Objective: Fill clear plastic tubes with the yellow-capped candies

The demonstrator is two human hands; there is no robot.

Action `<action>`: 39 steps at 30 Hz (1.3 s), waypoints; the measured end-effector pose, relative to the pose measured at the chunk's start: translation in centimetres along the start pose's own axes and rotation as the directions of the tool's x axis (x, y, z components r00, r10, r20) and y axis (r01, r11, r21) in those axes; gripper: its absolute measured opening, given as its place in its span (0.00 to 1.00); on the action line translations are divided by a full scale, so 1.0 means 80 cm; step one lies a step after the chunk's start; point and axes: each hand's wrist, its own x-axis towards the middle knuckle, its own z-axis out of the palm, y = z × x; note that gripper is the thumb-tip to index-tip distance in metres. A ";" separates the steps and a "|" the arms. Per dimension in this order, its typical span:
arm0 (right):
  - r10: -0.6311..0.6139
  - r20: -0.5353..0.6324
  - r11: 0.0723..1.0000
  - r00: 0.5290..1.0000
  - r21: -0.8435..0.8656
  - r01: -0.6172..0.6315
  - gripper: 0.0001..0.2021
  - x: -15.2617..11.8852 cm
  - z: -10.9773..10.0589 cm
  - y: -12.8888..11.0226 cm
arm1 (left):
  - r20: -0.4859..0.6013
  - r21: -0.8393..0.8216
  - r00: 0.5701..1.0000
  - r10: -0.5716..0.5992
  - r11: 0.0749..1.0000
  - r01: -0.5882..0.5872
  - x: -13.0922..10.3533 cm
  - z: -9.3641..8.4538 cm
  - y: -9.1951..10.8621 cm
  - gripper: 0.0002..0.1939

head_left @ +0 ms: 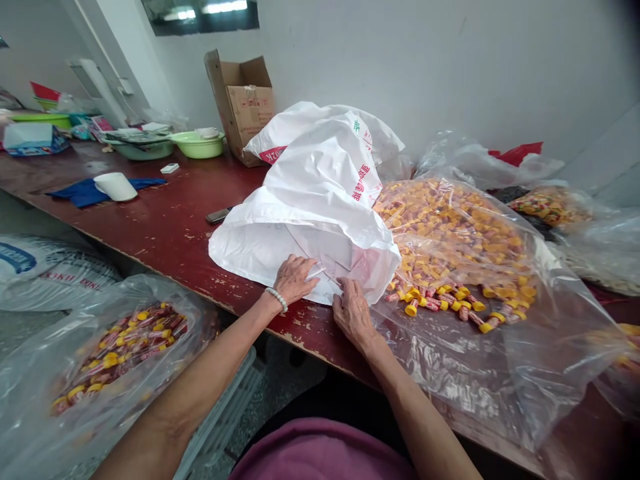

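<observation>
A large white woven sack [320, 167] lies on the dark red table with its mouth open toward me. At the sack's lower lip my left hand [296, 277], with a beaded bracelet on the wrist, has its fingers closed around something small and clear; what it is I cannot make out. My right hand [353, 310] is at the right part of the same lip, fingers bent together, their tips partly hidden. Pale, flat clear pieces show inside the mouth. To the right, a big clear bag [450, 220] holds many small yellow-capped red tubes, some spilling at its opening.
An open cardboard box [250, 110] stands behind the sack. Green basins [197, 145], a white roll [115, 187] on blue cloth and a phone [219, 216] are at left. Below the table edge sits another clear bag [125, 353] of tubes.
</observation>
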 end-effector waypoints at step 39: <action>0.098 0.241 0.995 0.966 -0.012 -0.098 0.15 0.048 0.058 -0.045 | 0.604 -0.712 0.763 -0.229 -0.586 0.388 -0.133 -0.068 -0.036 0.25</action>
